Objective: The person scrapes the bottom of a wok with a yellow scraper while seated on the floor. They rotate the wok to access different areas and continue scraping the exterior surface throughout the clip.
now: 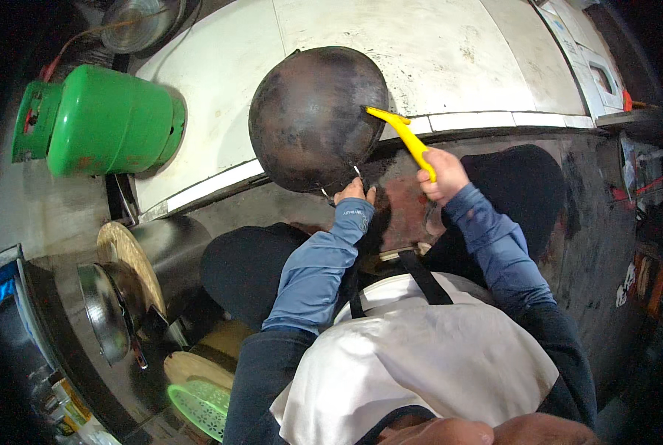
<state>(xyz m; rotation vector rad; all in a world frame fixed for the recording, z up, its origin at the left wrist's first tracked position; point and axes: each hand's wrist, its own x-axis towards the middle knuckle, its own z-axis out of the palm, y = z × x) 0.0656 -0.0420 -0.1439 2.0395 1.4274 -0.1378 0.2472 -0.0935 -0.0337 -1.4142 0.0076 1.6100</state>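
Note:
A dark, blackened wok (314, 111) lies bottom up, its rounded outside facing me, over the edge of a white-topped raised ledge (454, 61). My left hand (354, 193) grips the wok at its near rim, around what looks like its handle; the fingers partly hide that part. In my right hand (445, 175) is a yellow-handled scraper or brush (406, 136), held by its lower end. The tool's head meets the wok's right side, and its working edge is too small to make out.
A green gas cylinder (111, 122) lies at the ledge's left end. On the floor to my left are a metal pan (103, 311), a round wooden board (125, 256), a dark pot (178, 245) and a green plastic colander (200, 409). My knees flank the wok's near side.

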